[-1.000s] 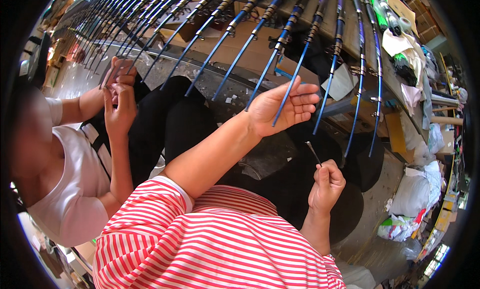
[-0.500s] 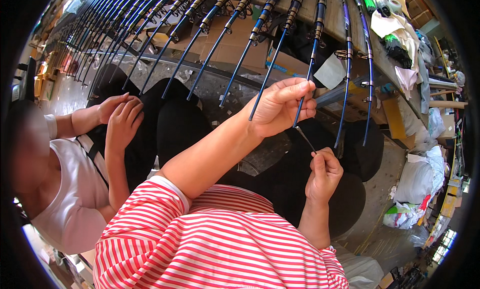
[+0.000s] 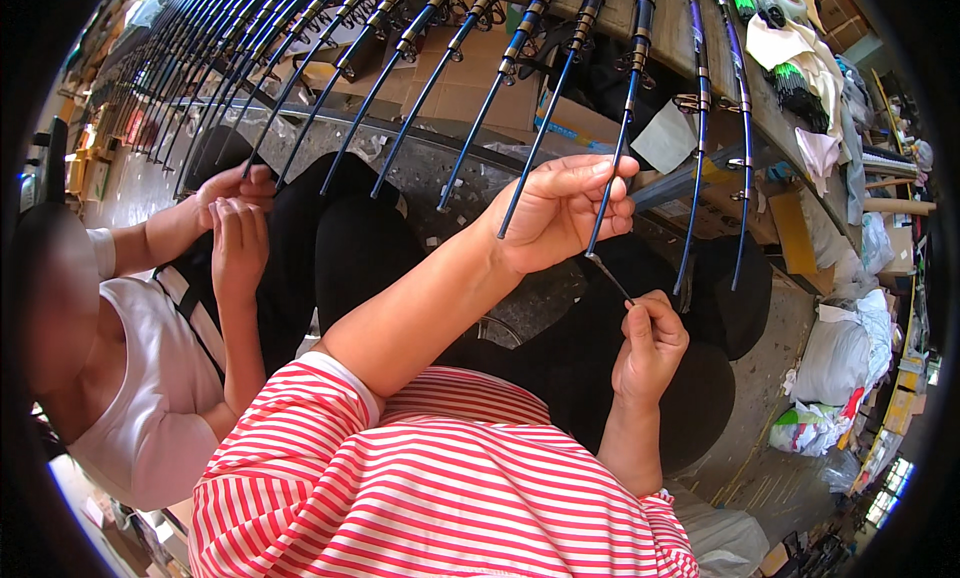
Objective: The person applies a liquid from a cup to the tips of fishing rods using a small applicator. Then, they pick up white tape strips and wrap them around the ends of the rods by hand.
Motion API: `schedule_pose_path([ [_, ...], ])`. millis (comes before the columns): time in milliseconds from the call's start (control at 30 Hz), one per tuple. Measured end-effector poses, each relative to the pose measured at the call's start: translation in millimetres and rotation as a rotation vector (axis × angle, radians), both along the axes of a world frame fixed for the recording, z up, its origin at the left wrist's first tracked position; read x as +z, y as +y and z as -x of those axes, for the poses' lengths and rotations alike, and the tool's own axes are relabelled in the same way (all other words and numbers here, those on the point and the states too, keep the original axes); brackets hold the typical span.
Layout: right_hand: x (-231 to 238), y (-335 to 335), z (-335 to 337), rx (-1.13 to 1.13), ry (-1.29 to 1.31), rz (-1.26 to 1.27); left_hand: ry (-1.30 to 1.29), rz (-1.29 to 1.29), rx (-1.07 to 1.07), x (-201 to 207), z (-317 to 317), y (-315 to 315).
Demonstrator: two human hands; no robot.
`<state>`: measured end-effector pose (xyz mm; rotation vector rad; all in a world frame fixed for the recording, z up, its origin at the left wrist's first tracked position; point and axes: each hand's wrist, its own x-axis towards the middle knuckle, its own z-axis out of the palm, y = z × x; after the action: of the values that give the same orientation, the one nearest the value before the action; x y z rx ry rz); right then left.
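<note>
My left hand (image 3: 568, 214) pinches a slim blue fishing rod (image 3: 630, 96) between thumb and fingers, a little above its lower end. In my right hand (image 3: 650, 350) is a thin dark stick (image 3: 614, 281), gripped between thumb and fingertips. The stick's pale upper tip is at the rod's lower end and seems to touch it; what the tip is made of is too small to tell. Another blue rod (image 3: 555, 108) hangs just left of my left hand, and a purple-blue rod (image 3: 701, 128) hangs to the right.
A long row of rods with line guides (image 3: 370, 103) overhangs the wooden bench edge (image 3: 675, 43). At left sits a co-worker, whose hands (image 3: 238, 213) are at a rod tip. Cardboard (image 3: 450, 83) lies beneath the rods. White bags (image 3: 835, 353) stand on the right.
My hands stay almost in place, the stick still at the rod's end. The co-worker's hands have shifted slightly, one of them rising to a rod tip.
</note>
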<state>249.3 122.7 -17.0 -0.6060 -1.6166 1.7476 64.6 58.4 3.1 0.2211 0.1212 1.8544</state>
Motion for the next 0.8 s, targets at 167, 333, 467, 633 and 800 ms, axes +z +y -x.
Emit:
schedule_pose_path([
  [167, 1, -1, 0, -0.012, 0.001, 0.032, -0.044, 0.12, -0.009, 11, -1, -3],
  [333, 0, -1, 0, -0.011, 0.01, 0.034, -0.008, -0.076, -0.022, -7, 0, 1],
  [467, -5, 3, -6, -0.023, -0.008, 0.037, -0.057, -0.105, -0.065, -8, 5, 0],
  [633, -7, 10, -23, -0.038, 0.001, 0.071, -0.064, 0.06, -0.061, -10, 4, 4],
  [800, -3, 24, -45, -0.012, 0.121, 0.052, 0.122, 0.244, -0.105, -9, -18, 27],
])
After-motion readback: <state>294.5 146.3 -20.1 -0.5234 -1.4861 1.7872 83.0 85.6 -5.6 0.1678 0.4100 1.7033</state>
